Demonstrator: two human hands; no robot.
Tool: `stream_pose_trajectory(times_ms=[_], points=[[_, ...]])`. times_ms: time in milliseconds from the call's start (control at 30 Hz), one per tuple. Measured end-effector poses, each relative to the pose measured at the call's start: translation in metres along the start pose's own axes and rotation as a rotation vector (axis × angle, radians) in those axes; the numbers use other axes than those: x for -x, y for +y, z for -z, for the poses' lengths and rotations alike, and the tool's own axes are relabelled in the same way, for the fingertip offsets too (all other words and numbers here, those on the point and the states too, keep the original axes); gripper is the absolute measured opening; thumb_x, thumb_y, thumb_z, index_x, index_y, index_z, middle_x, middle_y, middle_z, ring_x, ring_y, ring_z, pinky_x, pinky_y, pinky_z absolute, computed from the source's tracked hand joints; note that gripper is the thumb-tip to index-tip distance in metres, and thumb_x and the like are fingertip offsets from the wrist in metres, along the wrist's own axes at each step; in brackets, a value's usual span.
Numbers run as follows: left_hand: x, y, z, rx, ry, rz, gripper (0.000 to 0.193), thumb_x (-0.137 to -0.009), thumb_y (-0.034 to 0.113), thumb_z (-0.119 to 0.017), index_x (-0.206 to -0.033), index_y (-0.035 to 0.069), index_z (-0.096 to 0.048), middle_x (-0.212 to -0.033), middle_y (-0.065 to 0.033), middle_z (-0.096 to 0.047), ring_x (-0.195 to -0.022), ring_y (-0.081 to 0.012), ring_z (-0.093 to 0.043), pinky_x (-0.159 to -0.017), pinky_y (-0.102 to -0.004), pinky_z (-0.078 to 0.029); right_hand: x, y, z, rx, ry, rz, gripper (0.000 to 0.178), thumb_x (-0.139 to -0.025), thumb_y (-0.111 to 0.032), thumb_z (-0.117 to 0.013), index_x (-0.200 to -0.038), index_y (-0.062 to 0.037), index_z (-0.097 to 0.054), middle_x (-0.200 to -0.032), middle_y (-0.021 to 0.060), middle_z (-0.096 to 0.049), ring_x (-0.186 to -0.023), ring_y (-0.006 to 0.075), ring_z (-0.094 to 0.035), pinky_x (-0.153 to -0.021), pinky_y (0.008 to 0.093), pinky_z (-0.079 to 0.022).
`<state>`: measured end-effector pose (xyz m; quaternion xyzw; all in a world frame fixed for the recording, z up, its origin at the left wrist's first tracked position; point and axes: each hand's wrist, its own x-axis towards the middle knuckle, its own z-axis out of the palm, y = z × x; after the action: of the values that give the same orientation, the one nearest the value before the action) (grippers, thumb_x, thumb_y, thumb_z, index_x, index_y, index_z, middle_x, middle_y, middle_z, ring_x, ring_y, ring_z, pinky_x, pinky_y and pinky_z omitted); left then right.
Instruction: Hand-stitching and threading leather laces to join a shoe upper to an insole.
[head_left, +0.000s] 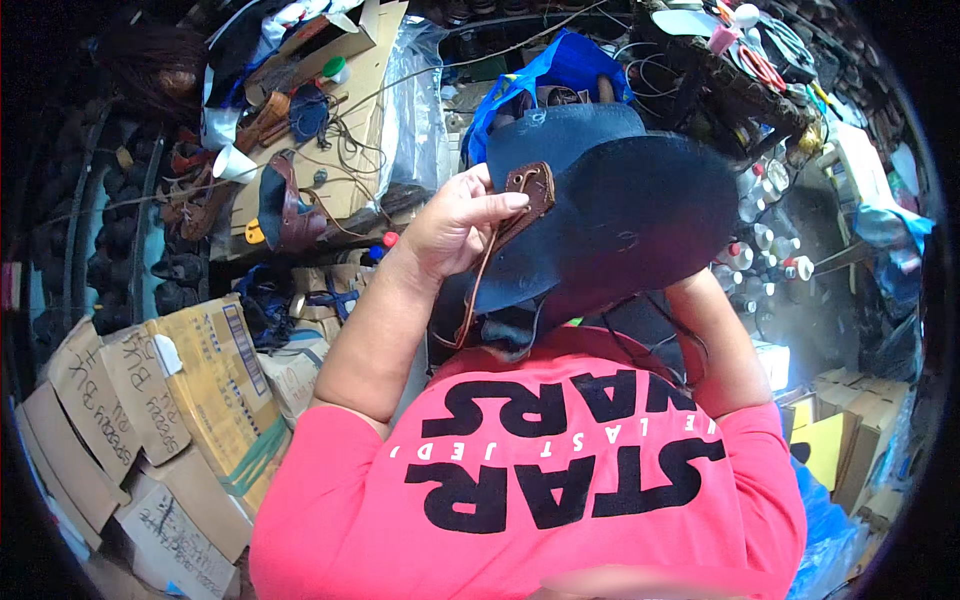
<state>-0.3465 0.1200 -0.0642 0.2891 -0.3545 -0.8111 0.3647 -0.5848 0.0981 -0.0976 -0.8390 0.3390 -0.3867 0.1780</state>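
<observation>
My left hand (462,226) is closed, its thumb pressing on a small brown leather piece (530,192) with eyelets and a lace (476,285) hanging down from it. Just right of it, large dark leather pieces (640,205) overlap in front of my chest, broad and rounded at the right end. My right hand (693,286) reaches under their right side; its fingers are hidden behind the leather. Below them, against my pink shirt (590,450), a curled dark strip (510,335) hangs.
A blue bag (565,60) stands behind the leather. To the left, a cardboard-topped surface (375,120) carries a brown shoe upper (290,205) and a white cup (234,164). Cardboard boxes (205,370) fill the lower left. Several plastic bottles (765,250) stand at right.
</observation>
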Motion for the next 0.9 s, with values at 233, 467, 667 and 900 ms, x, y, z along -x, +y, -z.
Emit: stream_pose_trajectory(times_ms=[233,467,667,900], points=[[-0.014,-0.004,-0.013,-0.255,0.107,-0.109,0.031,-0.08,0.006,-0.069,-0.11,0.002,-0.058,-0.1,-0.0061,-0.066,-0.086,-0.0116,-0.064,-0.079,-0.0246,-0.051,0.001,-0.001,0.019,-0.078,-0.085,-0.05,0.018,-0.084,-0.011,-0.059,-0.1,-0.0046,-0.062,-0.095,0.0077,-0.062,-0.087,0.0173,-0.059,-0.085,0.029,-0.044],[-0.019,-0.006,0.0,0.008,0.008,0.088,0.026,-0.083,0.012,-0.066,-0.107,0.002,-0.062,-0.096,-0.0074,-0.068,-0.083,-0.0123,-0.066,-0.077,-0.0257,-0.053,0.008,0.014,0.059,-0.386,-0.017,-0.321,0.019,-0.091,-0.012,-0.055,-0.106,-0.003,-0.063,-0.102,0.0051,-0.063,-0.091,0.0113,-0.058,-0.085,0.0246,-0.043],[-0.023,-0.011,-0.003,-0.073,0.134,0.068,0.019,-0.087,0.017,-0.063,-0.097,0.001,-0.066,-0.088,-0.0065,-0.068,-0.074,-0.0119,-0.066,-0.068,-0.0253,-0.053,-0.014,-0.036,0.091,0.118,0.124,-0.108,0.017,-0.079,-0.014,-0.068,-0.095,-0.0108,-0.07,-0.092,0.0032,-0.062,-0.087,0.0196,-0.059,-0.079,0.0319,-0.045],[-0.029,-0.025,-0.01,-0.184,0.19,-0.039,0.021,-0.089,0.02,-0.062,-0.101,0.003,-0.064,-0.09,-0.0048,-0.067,-0.077,-0.0111,-0.064,-0.07,-0.0257,-0.052,-0.02,-0.05,0.025,0.42,-0.135,0.13,0.014,-0.074,-0.026,-0.07,-0.086,-0.0185,-0.068,-0.088,-0.0019,-0.06,-0.096,0.0199,-0.054,-0.09,0.0396,-0.036]])
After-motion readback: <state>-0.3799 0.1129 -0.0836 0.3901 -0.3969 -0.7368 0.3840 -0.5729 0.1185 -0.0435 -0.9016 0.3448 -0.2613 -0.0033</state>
